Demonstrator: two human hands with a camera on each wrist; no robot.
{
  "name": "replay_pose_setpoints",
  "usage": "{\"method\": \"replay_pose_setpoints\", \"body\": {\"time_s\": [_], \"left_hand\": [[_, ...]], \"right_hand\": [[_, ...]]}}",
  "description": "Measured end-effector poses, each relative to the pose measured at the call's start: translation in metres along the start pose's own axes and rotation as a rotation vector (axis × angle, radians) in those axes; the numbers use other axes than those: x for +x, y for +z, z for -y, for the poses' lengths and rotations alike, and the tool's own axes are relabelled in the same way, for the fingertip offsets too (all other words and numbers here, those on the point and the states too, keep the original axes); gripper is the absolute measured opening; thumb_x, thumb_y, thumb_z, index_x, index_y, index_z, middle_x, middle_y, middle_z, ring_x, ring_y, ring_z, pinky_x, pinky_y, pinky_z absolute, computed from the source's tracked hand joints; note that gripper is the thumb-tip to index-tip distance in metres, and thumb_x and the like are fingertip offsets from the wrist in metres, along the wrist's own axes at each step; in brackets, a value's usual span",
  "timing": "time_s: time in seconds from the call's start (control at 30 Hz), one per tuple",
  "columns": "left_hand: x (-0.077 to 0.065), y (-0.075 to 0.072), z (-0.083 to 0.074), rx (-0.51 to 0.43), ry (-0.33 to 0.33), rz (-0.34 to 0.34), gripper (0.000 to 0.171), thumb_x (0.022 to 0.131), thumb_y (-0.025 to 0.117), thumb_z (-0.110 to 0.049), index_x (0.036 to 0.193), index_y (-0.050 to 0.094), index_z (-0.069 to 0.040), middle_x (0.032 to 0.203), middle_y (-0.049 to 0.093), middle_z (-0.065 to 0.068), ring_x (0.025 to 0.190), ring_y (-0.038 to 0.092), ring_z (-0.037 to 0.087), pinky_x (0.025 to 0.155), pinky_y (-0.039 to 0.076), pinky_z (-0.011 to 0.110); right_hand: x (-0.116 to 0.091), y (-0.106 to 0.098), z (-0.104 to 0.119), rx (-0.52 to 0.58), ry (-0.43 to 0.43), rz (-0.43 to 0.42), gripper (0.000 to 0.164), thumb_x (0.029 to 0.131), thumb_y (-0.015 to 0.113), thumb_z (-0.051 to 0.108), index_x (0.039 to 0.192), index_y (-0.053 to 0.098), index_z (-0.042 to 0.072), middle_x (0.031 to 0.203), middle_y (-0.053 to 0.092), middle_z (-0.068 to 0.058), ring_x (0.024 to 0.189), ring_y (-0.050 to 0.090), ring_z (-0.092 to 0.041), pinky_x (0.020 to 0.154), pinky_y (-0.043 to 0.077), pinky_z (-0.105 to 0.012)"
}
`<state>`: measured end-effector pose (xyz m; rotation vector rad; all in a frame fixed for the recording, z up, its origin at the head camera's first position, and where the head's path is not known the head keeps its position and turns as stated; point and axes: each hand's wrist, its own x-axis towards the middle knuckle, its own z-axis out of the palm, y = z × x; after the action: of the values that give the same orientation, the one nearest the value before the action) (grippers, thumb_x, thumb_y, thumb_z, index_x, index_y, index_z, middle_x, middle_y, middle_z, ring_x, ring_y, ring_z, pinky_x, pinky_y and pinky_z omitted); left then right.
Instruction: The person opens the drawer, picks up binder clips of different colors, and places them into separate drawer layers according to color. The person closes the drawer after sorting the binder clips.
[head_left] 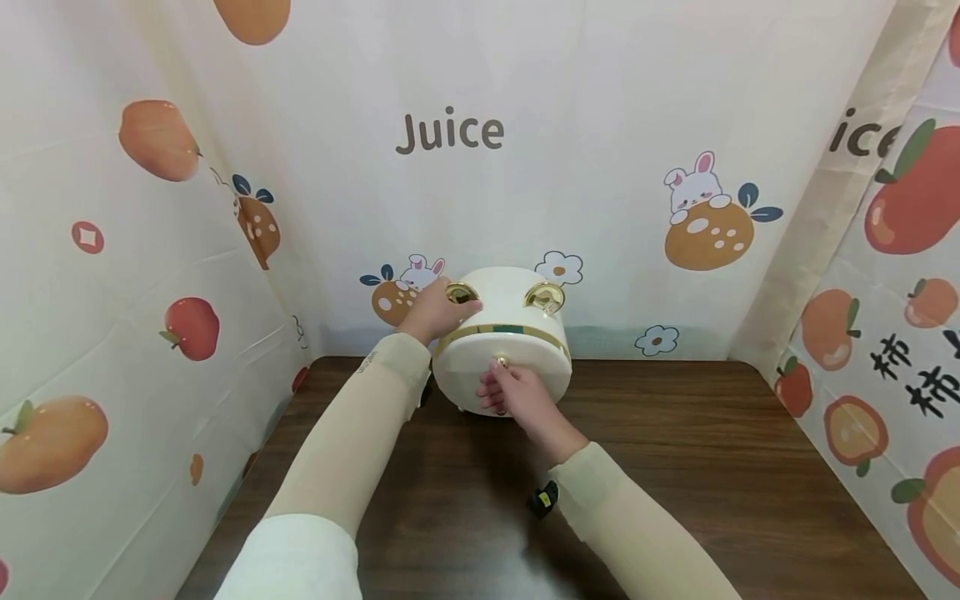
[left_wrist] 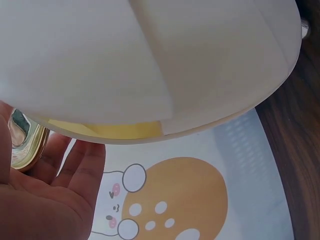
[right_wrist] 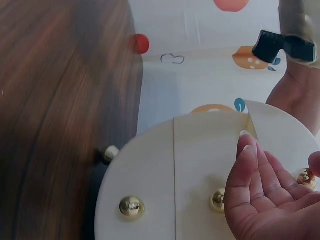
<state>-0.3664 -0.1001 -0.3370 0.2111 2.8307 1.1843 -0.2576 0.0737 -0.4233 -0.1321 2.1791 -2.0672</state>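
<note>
A white, round-fronted box (head_left: 551,354) with a gold band stands against the back cloth. My left hand (head_left: 437,312) holds the gold ear (head_left: 460,292) on its upper left side, thumb in front and fingers behind. At the front, my right hand (head_left: 521,396) pinches the upper gold knob (right_wrist: 306,178) between thumb and fingers. The upper drawer (right_wrist: 280,127) of the box stands slightly out from the panel beside it, and a strip of yellow inside (left_wrist: 125,130) shows at its edge. Further gold knobs (right_wrist: 131,207) sit on the lower panels.
The box stands at the far edge of a dark brown wooden table (head_left: 675,467). White cloth with printed fruit and rabbits (head_left: 585,175) hangs behind and on both sides. A second gold ear (head_left: 545,297) rises at the box's upper right.
</note>
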Motion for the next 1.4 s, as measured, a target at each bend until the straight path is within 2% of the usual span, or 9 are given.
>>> {"method": "replay_pose_setpoints", "body": {"time_s": [0.23, 0.47, 0.7, 0.87, 1.17, 1.3, 1.4], "left_hand": [[0.000, 0.000, -0.001, 0.008, 0.000, -0.013, 0.052, 0.095, 0.073, -0.043, 0.126, 0.053, -0.006, 0.111, 0.060, 0.012, 0.103, 0.057, 0.030, 0.087, 0.050, 0.046], [0.002, 0.002, -0.002, 0.018, 0.006, -0.011, 0.053, 0.095, 0.073, -0.044, 0.126, 0.053, -0.006, 0.111, 0.061, 0.011, 0.103, 0.059, 0.029, 0.086, 0.053, 0.046], [0.002, 0.000, -0.003, -0.003, 0.002, 0.000, 0.051, 0.095, 0.074, -0.043, 0.124, 0.053, -0.006, 0.108, 0.061, 0.012, 0.101, 0.060, 0.030, 0.085, 0.053, 0.047], [0.003, -0.001, -0.003, -0.002, -0.003, 0.004, 0.052, 0.095, 0.074, -0.044, 0.125, 0.053, -0.006, 0.109, 0.061, 0.011, 0.102, 0.059, 0.029, 0.086, 0.053, 0.046], [0.000, -0.001, -0.003, -0.020, 0.002, -0.009, 0.055, 0.095, 0.074, -0.044, 0.129, 0.052, -0.006, 0.114, 0.060, 0.011, 0.106, 0.059, 0.030, 0.090, 0.053, 0.049], [-0.001, -0.001, -0.001, -0.035, 0.008, -0.029, 0.061, 0.094, 0.073, -0.046, 0.135, 0.050, -0.007, 0.121, 0.060, 0.013, 0.111, 0.059, 0.031, 0.094, 0.052, 0.050], [-0.004, -0.002, 0.001, -0.044, 0.009, -0.021, 0.070, 0.095, 0.071, -0.049, 0.145, 0.042, -0.008, 0.128, 0.056, 0.015, 0.115, 0.057, 0.031, 0.095, 0.052, 0.050]], "right_hand": [[0.013, -0.005, 0.004, -0.038, 0.009, -0.007, 0.051, 0.111, 0.046, 0.036, 0.110, 0.067, -0.010, 0.092, 0.073, -0.016, 0.074, 0.069, -0.019, 0.070, 0.058, -0.037], [0.021, -0.010, 0.009, -0.119, 0.035, 0.018, 0.051, 0.112, 0.043, 0.037, 0.108, 0.067, -0.008, 0.093, 0.073, -0.016, 0.079, 0.071, -0.023, 0.078, 0.059, -0.044], [0.025, -0.014, 0.007, -0.137, 0.035, 0.041, 0.054, 0.111, 0.044, 0.041, 0.109, 0.068, -0.007, 0.094, 0.073, -0.015, 0.082, 0.071, -0.024, 0.077, 0.059, -0.039], [0.025, -0.015, 0.005, -0.131, 0.029, 0.035, 0.052, 0.111, 0.045, 0.041, 0.107, 0.069, -0.005, 0.093, 0.074, -0.015, 0.081, 0.072, -0.024, 0.078, 0.059, -0.040], [0.022, -0.017, -0.005, -0.136, -0.059, 0.036, 0.047, 0.110, 0.049, 0.035, 0.106, 0.070, -0.007, 0.092, 0.074, -0.015, 0.081, 0.072, -0.024, 0.078, 0.059, -0.040], [0.016, -0.018, -0.007, -0.173, -0.120, 0.053, 0.042, 0.110, 0.052, 0.030, 0.109, 0.069, -0.008, 0.095, 0.073, -0.015, 0.086, 0.072, -0.027, 0.083, 0.059, -0.045], [0.008, -0.021, -0.005, -0.217, -0.141, 0.068, 0.042, 0.109, 0.053, 0.032, 0.111, 0.069, -0.007, 0.097, 0.073, -0.013, 0.089, 0.072, -0.028, 0.088, 0.057, -0.050]]}}
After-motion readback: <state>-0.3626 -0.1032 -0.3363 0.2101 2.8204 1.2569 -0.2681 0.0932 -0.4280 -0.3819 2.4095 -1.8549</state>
